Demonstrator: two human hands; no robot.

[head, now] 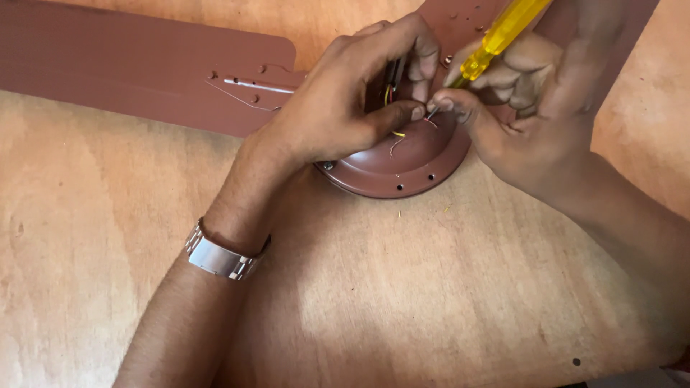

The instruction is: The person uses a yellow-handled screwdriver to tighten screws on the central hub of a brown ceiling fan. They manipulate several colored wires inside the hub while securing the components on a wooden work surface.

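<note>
Your right hand (517, 108) is clenched round a screwdriver (496, 39) with a clear yellow handle. Its long axis runs from upper right down to lower left, and the tip meets the thin wires (410, 133) at the fan's motor housing (410, 162). Your left hand (345, 100) lies across the housing, thumb and forefinger pinching a wire end just beside the tip. Both hands touch the work; the left covers more of it. The housing is round, smooth brown painted metal, rim holes showing. A flat brown blade (108, 65) runs off left. The worktop (402, 302) is pale grainy plywood. A steel watch (219, 257) sits on your left wrist.
</note>
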